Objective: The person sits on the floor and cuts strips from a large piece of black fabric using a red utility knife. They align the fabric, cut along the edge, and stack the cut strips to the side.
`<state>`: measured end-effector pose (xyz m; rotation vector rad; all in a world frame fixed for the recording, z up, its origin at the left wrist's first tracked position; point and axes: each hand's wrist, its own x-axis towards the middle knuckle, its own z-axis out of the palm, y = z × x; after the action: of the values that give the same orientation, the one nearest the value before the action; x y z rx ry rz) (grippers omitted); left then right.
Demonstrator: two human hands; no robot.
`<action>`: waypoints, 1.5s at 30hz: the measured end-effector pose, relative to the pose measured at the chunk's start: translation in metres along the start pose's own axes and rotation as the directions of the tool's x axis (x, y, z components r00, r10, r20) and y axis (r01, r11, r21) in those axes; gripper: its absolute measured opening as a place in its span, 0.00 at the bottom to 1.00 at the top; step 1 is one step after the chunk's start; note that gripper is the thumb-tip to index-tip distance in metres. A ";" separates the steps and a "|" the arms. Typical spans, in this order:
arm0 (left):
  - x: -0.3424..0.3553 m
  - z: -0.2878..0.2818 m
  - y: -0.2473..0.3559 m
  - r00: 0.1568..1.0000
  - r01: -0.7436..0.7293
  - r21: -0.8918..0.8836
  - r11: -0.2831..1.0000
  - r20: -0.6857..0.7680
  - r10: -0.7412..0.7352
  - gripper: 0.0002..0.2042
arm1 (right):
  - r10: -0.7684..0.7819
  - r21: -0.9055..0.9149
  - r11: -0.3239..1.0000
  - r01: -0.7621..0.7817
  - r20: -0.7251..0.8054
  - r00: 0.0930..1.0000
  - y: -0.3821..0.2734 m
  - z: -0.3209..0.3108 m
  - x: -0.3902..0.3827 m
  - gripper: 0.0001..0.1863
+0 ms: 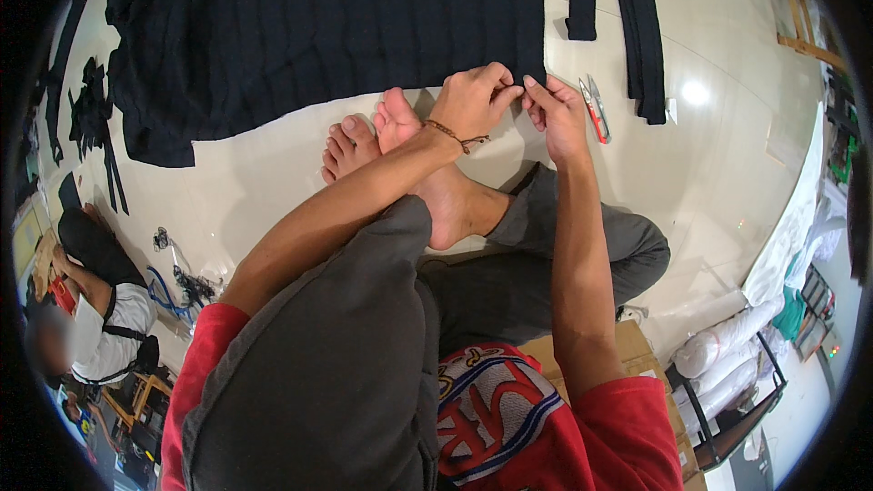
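A large piece of black fabric (pixel 346 27) with faint stripes lies spread over the tiled floor in front of my feet. My left hand (pixel 475 98) pinches at its near right corner, a beaded bracelet round the wrist. Close beside it, my right hand (pixel 556 118) has thumb and finger together at the same corner; what exactly lies between the fingertips is too small to make out, apart from the fabric's edge. Just right of my right hand lies a pair of thread snips (pixel 596 111) with red on the handle, touched by neither hand.
Black fabric strips (pixel 637 36) lie right of the large piece, and scraps (pixel 89 109) at the far left. Another person (pixel 105 318) sits at the lower left. Wrapped white rolls (pixel 727 341) on a black rack stand at the lower right. Cardboard (pixel 637 355) is beneath me.
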<state>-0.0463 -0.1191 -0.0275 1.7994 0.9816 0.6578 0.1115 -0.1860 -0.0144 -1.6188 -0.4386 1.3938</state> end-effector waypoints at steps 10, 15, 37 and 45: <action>-0.003 -0.007 0.006 0.990 -0.015 0.028 0.999 0.144 0.011 0.04 | -0.011 0.039 0.999 0.012 -0.028 1.000 0.005 0.001 0.001 0.05; -0.009 -0.007 0.001 0.872 -0.220 -0.121 0.968 0.422 0.250 0.08 | -0.015 0.043 0.999 0.018 -0.066 0.998 0.005 0.002 0.000 0.07; -0.048 -0.035 0.087 0.039 0.058 -0.269 0.961 0.963 0.267 0.04 | -0.090 -0.010 0.996 0.090 -0.139 0.986 0.006 0.012 0.000 0.12; 0.023 -0.067 0.052 0.360 0.349 -0.572 0.742 0.813 0.458 0.10 | -0.072 0.039 0.996 0.076 -0.097 0.993 0.013 0.004 0.008 0.08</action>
<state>-0.0685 -0.0797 0.0477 1.1533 -0.1962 -0.1156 0.1063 -0.1848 -0.0289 -1.6112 -0.4059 1.2570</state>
